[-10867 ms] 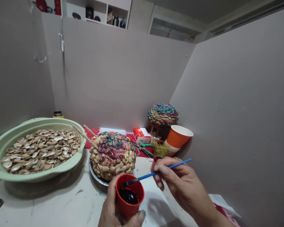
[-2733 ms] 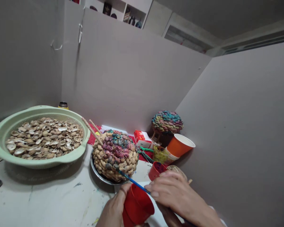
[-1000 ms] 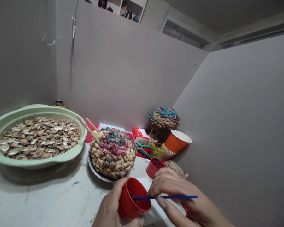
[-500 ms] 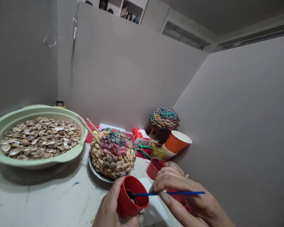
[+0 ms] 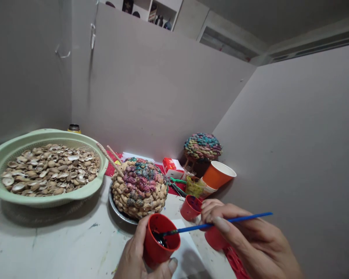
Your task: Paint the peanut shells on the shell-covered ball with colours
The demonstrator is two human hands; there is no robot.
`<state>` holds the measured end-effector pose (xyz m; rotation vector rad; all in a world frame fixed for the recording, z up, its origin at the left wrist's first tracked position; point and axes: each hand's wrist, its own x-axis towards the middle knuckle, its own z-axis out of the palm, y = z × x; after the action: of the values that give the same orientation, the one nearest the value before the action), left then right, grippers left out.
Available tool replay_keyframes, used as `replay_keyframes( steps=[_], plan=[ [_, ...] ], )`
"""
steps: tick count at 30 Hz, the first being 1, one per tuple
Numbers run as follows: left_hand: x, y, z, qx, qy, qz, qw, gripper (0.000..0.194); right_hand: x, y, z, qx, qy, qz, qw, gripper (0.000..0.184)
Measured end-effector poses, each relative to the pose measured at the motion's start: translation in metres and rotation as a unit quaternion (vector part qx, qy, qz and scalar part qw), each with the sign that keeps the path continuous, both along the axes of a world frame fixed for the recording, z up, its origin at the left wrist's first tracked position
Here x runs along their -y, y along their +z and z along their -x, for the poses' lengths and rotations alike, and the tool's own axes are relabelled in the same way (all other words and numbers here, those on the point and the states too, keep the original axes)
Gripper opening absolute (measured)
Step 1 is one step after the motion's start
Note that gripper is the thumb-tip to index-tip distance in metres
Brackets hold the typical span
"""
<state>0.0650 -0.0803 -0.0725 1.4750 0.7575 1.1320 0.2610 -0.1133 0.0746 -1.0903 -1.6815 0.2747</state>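
Tilted toward me, a small red cup (image 5: 163,248) with dark liquid inside is gripped by my left hand (image 5: 136,254). My right hand (image 5: 244,240) pinches a blue paintbrush (image 5: 189,228), its tip down inside that cup. Just behind the cup, a round form covered in peanut shells (image 5: 141,190) rests in a metal bowl (image 5: 116,212); its upper part is painted purple, pink and teal, the rest is bare tan. Two wrapped sticks (image 5: 110,159) poke up from its left. Another red cup (image 5: 190,208) holds dark paint near my right fingers, and a further red cup (image 5: 215,238) is partly hidden by them.
At left stands a green colander (image 5: 46,199) full of shells. Behind sit a painted shell piece (image 5: 203,146), tilted orange paper cups (image 5: 218,174), a yellow-stained cup (image 5: 194,186), green-handled pliers (image 5: 178,180) and a red-white box (image 5: 173,167). Grey partitions (image 5: 163,89) enclose the table.
My right hand has moved right and slightly up, drawing the brush partway back and tilting it. The cup in my left hand has shifted slightly left.
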Motion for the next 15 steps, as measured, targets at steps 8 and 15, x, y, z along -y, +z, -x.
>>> replay_keyframes(
  steps=[8,15],
  plan=[
    [-0.002,-0.005,0.0,0.005,-0.009,-0.002,1.0,0.076,-0.013,-0.014,0.003,-0.042,-0.025,-0.059,0.997,0.016],
    [-0.002,-0.003,-0.001,-0.001,-0.015,-0.019,1.0,0.072,-0.029,-0.024,0.025,-0.036,-0.004,-0.085,0.996,0.019]
  ],
)
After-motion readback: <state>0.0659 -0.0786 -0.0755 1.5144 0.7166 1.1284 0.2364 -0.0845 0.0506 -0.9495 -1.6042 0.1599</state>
